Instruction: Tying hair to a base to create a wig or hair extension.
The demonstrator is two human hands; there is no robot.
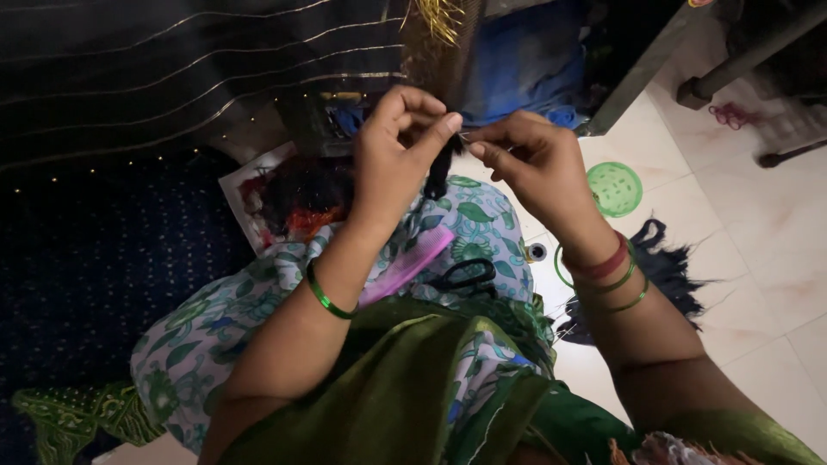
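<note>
My left hand [392, 159] pinches a short bundle of black threads [439, 172] between thumb and forefinger, and the bundle hangs down over my knee. My right hand [530, 164] meets it from the right, fingertips pinched on the top of the same bundle; a thin light strand shows between the two hands. Both hands hover just below the edge of a dark cloth with thin gold stripes [172, 69]. A green bangle circles my left wrist, green and red bangles my right wrist.
On my lap, over floral green-and-white cloth [474, 224], lie black-handled scissors [465, 275] and a pink strip [405, 267]. A green round lid [614, 188] and a black tassel clump [672, 275] lie on the white tiled floor. Red and black threads [301, 207] sit on paper at left.
</note>
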